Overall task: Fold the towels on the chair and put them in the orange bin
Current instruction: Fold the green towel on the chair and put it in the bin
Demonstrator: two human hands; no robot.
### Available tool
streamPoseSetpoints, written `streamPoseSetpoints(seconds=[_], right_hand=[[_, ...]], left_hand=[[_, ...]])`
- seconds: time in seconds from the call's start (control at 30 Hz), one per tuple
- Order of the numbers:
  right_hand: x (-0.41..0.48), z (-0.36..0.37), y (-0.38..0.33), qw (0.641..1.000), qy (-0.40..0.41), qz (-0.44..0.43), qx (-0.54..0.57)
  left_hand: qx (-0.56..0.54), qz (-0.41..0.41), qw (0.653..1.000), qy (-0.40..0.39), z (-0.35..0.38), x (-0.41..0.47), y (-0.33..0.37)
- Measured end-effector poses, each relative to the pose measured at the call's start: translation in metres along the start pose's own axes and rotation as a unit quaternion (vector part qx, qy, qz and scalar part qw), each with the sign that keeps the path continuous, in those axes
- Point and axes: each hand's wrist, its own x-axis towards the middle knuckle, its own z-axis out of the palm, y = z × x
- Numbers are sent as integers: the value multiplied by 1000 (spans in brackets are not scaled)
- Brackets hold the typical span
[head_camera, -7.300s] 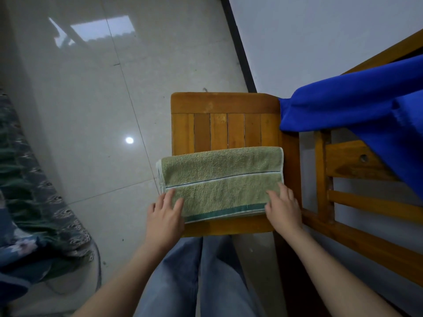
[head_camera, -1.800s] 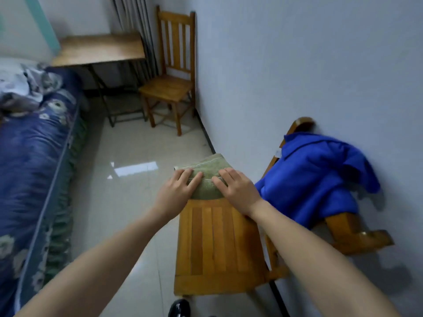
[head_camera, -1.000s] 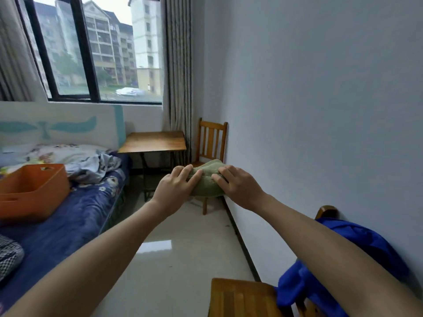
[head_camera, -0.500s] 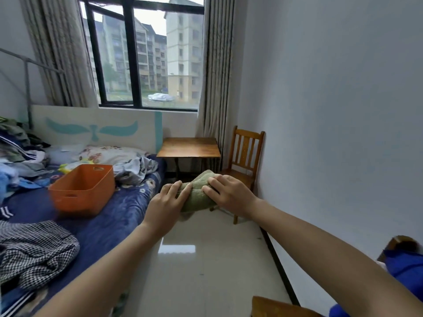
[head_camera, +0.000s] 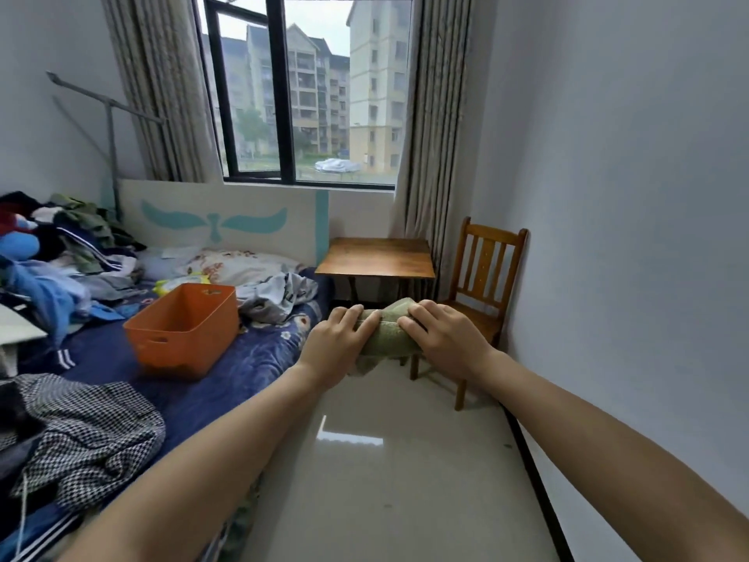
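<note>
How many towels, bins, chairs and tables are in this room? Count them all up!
Green towel: 1
Orange bin: 1
Wooden chair: 1
Wooden table: 1
Total: 4

- A single head-worn view looks forward down the room toward the window (head_camera: 308,95) in the far wall.
- Nearest the lens, both forearms rise from the bottom edge to the left hand (head_camera: 336,342) and right hand (head_camera: 446,342) at mid-frame.
- The bed (head_camera: 251,358) runs along the left and the wall (head_camera: 628,196) fills the right.
</note>
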Motion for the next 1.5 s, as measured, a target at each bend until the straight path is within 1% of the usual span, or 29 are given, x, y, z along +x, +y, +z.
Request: streamPoseSetpoints(seconds=[0.07,0.13,0.27,0.4,0.5,0.57,0.6,0.7,0.77,0.83,0.93,1.03,1.2,1.37,1.5], right_hand=[[4,18,16,1000,14,11,6],[8,44,27,999,29,10,24],[19,98,37,997,49,2,54],[35,166,21,993,41,-29,109],[64,208,16,988,37,-50,138],[92,242,17,985,31,-77,151],[108,259,20,984,28,-89,150],[159,301,38,981,34,-114,151],[190,323,53,979,37,-129,154],[223,356,70,980,42,-120,151],[240,392,77,979,40,-98,175],[231,442,74,974,11,-116,196],[225,526,85,964,-47,-115,234],[251,607,114,954,-68,-146,254],[278,673,136,931,-88,-181,305]], left_hand=[[-6,5,1000,-17,12,21,-10],[8,3,1000,-16,30,35,-21],[15,-11,1000,-23,65,40,-40],[31,-33,996,-78,107,25,-74],[25,-81,991,-107,132,16,-108],[30,-99,991,-88,152,15,-139],[39,-101,992,-66,163,17,-156],[45,-141,989,-28,181,38,-207],[57,-146,988,-4,194,55,-237],[61,-152,986,6,215,73,-274],[38,-172,984,10,238,90,-304],[13,-166,986,-25,282,92,-315],[5,-188,980,-72,358,106,-335],[-1,-229,961,-153,413,137,-367],[10,-272,945,-182,445,168,-398]])
